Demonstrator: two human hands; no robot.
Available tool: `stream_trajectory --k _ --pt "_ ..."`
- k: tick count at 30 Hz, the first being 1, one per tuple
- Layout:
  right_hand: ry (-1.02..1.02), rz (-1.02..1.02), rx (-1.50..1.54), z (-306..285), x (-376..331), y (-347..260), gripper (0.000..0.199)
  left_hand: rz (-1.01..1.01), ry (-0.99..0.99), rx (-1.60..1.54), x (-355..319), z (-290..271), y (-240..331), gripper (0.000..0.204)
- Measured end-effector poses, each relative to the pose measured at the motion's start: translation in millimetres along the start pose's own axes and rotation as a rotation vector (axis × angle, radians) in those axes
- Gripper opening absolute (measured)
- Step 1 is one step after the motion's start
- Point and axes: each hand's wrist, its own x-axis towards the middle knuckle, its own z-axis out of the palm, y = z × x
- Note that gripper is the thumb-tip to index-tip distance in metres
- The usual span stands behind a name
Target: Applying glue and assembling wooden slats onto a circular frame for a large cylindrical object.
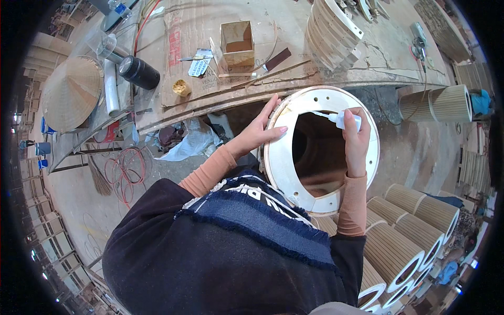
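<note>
Right in front of me stands a wooden drum shell, its pale ring-shaped rim facing up with small holes around it and a dark hollow inside. My left hand rests on the rim's left side, fingers stretched out and thumb lying on the ring. In my right hand is a small white squeeze bottle with a thin nozzle. It is held over the opening, tilted so that the nozzle points left toward the far inner edge of the rim. Whether liquid comes out is too small to tell.
Beyond the shell, a cardboard-covered table bears a wooden box, a small tub, a black bottle and stacked rings. Several slatted shells lie at my right. A red hose coils on the floor to the left.
</note>
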Motion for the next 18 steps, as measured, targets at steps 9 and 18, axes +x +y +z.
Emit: stream_trajectory --k 9,18 --pt "0.036 -0.055 -0.002 1.6 1.2 6.4 0.021 0.007 -0.001 -0.009 0.0 -0.4 -1.4 0.103" --pt "0.026 -0.051 0.019 2.6 1.6 5.4 0.021 0.000 0.011 -0.031 -1.3 1.8 1.4 0.095"
